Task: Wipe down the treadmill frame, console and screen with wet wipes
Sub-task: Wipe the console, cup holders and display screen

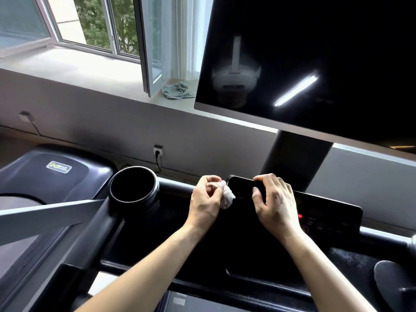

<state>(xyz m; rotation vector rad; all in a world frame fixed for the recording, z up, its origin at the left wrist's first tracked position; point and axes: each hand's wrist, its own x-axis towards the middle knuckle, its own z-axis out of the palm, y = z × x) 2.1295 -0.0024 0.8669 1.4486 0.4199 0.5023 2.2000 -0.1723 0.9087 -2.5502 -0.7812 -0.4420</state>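
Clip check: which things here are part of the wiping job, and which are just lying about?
Job: wet wipe, pinched in the left hand; console panel, gripped at its top edge by the right hand; screen; cup holder; grey handrail.
Lying about: green cloth on the windowsill; wall socket; black logo hood, left.

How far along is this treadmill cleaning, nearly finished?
Hard to say what is done: no surface shows wipe marks. In hand: the left hand pinches a crumpled wipe at the left end of the console panel, while the right hand grips its top edge. The big screen and grey frame bar may remain.
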